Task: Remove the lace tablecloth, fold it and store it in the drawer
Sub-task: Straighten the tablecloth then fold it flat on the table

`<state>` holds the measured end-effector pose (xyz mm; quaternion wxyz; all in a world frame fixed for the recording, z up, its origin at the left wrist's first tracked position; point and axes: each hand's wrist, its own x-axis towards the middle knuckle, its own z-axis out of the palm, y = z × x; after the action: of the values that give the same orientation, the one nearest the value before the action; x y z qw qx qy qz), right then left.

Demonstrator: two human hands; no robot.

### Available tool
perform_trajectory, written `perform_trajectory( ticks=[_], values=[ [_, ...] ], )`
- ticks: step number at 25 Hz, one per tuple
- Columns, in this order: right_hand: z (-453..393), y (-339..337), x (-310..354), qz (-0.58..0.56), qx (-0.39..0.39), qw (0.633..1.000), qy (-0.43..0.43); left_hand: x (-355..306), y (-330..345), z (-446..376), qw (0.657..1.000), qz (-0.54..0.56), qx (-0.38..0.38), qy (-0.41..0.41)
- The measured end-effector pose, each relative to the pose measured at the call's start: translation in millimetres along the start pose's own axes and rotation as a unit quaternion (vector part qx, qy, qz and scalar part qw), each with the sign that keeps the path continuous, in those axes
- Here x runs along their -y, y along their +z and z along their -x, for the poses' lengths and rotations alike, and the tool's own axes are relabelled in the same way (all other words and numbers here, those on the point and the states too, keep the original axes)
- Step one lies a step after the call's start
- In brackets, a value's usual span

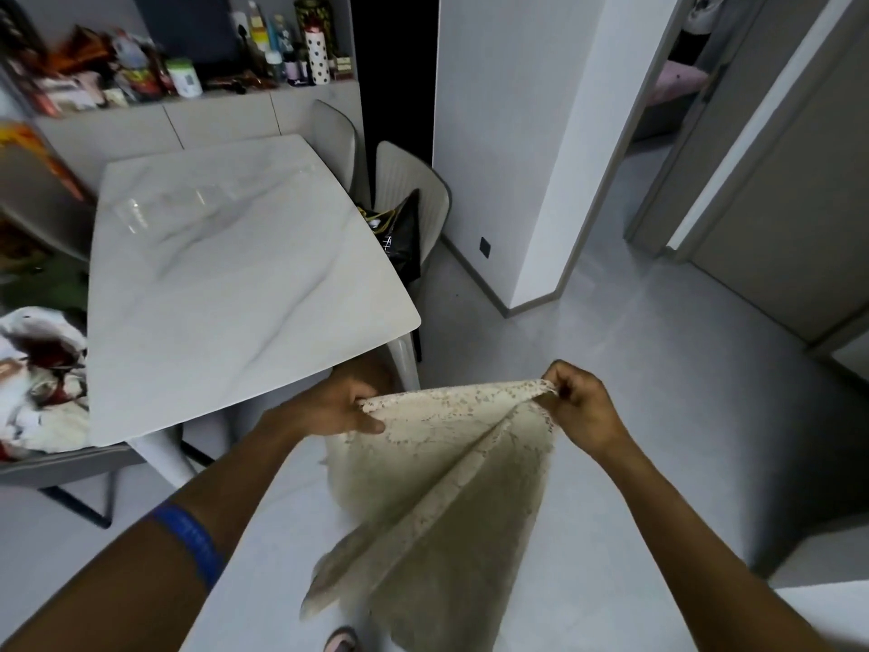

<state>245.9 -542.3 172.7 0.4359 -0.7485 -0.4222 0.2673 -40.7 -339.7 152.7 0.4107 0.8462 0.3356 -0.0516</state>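
A blue wristband [188,541] circles the left forearm at the bottom of the view. Both arms reach forward, holding the lace tablecloth [442,487] up in the air over the grey floor [658,369], clear of the worktop [235,275]. The left hand [338,407] pinches one end of the cloth's top edge between thumb and fingers; the right hand [578,402] has its fingers curled tight round the other end. The cloth hangs folded, with a diagonal crease, down toward a slippered foot [341,640]. The marble worktop stands to the left, chairs [409,190] behind it, a black bag [399,237] on one. A cluttered shelf [188,63] runs along the wall.
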Motion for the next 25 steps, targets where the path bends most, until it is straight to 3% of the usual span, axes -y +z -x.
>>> perform_trajectory(
  ticks=[2, 4, 6, 8, 9, 12, 14, 15, 18, 20, 23, 25],
  values=[
    [4.1, -6.3, -8.7, 0.058, 0.007, 0.998, 0.036, -3.4, -9.1, 0.3, 0.998, -0.019, -0.058, 0.024],
    [10.2, -6.9, -11.4, 0.182, 0.02, 0.982, 0.036, -20.4, -11.3, 0.0, 0.988, -0.125, -0.079, 0.05],
    [17.3, 2.6, 3.9, 0.274, 0.105, 0.956, -0.016, -44.0, -7.2, -1.5, 0.968, -0.208, -0.102, 0.1],
    [24.3, 29.9, 20.5, 0.237, 0.204, 0.948, -0.06, -71.1, -1.5, -3.0, 0.953, -0.234, -0.123, 0.146],
    [28.2, 47.6, 28.7, 0.18, 0.214, 0.958, -0.065, -82.9, 1.8, -3.4, 0.948, -0.24, -0.128, 0.168],
    [30.6, 81.4, 31.9, 0.017, 0.129, 0.99, -0.059, -97.1, 13.7, -1.5, 0.935, -0.227, -0.162, 0.218],
    [30.3, 81.0, 24.3, -0.042, 0.109, 0.992, -0.049, -88.2, 26.9, 3.8, 0.944, -0.13, -0.251, 0.172],
    [29.5, 77.0, 21.5, -0.052, 0.107, 0.992, -0.051, -83.7, 35.2, 7.6, 0.948, -0.021, -0.289, 0.129],
    [27.5, 68.6, 15.0, -0.075, 0.109, 0.99, -0.049, -73.8, 62.7, 14.5, 0.887, 0.355, -0.292, 0.037],
    [26.0, 67.7, 8.0, -0.084, 0.115, 0.989, -0.04, -67.1, 79.4, 13.4, 0.865, 0.427, -0.262, -0.021],
    [25.6, 66.7, -6.2, -0.053, 0.112, 0.992, -0.032, -58.3, 94.1, 10.2, 0.86, 0.433, -0.239, -0.123],
    [26.0, 64.8, -12.6, -0.016, 0.118, 0.992, -0.039, -47.6, 98.0, 6.3, 0.843, 0.509, -0.123, -0.123]
  ],
)
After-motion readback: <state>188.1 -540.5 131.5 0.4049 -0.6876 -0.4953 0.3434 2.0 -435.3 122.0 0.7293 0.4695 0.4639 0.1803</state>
